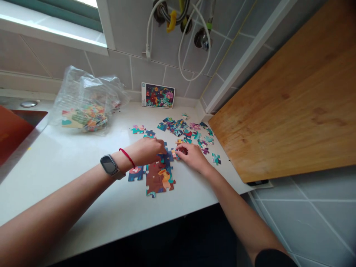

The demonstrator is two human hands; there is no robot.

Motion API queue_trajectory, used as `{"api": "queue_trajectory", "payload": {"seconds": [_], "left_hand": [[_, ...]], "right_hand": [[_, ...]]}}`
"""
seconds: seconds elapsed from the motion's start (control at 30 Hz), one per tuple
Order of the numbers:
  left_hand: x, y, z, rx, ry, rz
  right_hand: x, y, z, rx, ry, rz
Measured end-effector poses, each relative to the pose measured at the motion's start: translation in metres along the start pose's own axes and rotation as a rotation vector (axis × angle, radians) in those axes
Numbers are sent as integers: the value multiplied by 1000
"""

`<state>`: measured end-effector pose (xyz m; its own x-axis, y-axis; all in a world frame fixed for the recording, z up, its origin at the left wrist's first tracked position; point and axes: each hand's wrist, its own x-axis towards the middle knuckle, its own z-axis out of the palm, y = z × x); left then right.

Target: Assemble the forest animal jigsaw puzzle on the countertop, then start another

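Note:
A partly joined jigsaw puzzle lies flat on the white counter, brown with an orange jar shape and a blue upper edge. My left hand, with a smartwatch and red cord at the wrist, rests over its upper part. Its fingers are curled down, and their tips are hidden. Just to the right, my right hand pinches a small puzzle piece by the blue edge. Whether that piece is locked in, I cannot tell. A dark blue piece with a red shape sits at the puzzle's left.
Loose puzzle pieces are heaped beyond my hands, with several scattered rightward. A picture card leans on the tiled wall. At the left stands a clear plastic bag of pieces. A wooden board borders the counter's right side.

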<state>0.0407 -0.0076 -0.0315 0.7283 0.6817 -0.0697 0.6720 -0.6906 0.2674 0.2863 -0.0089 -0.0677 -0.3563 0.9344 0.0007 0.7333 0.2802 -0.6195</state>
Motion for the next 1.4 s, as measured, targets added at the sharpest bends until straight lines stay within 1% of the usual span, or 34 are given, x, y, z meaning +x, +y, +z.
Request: {"api": "queue_trajectory", "payload": {"seconds": [0.1,0.17,0.27,0.33,0.4,0.5,0.57,0.67,0.77,0.87,1.0,1.1,1.17,1.23,1.3,1.4], "left_hand": [[1,1,3,25,-74,-20],[2,2,4,28,-72,-12],[1,0,5,8,-67,-8],[1,-3,4,-37,-69,-16],[1,-8,2,-89,-84,-44],[1,-13,-2,-124,-94,-129],[1,-14,-4,-113,-78,-174],[2,-13,-2,-76,-44,-196],[3,-13,3,-18,3,-183],[3,-11,4,53,43,-130],[5,-2,4,99,79,-36],[5,6,5,52,99,38],[6,12,8,24,113,72],[6,20,13,37,160,79],[6,32,21,80,256,50],[6,55,35,73,308,100]], "right_hand": [[1,0,0,-65,-18,-58],[4,3,0,-77,-34,-93],[7,8,1,-31,-70,-113],[7,10,0,7,-59,-129],[6,11,-2,62,9,-153],[4,12,-4,183,189,-175],[3,12,-5,249,276,-168],[3,13,-5,302,306,-152],[3,14,-3,339,321,-139],[5,17,-2,384,372,-96],[12,26,0,477,429,-52],[15,28,1,524,414,-51],[14,25,0,532,375,-77],[11,20,-2,542,317,-129],[8,15,-5,548,258,-195],[3,12,-6,563,125,-278]]}}
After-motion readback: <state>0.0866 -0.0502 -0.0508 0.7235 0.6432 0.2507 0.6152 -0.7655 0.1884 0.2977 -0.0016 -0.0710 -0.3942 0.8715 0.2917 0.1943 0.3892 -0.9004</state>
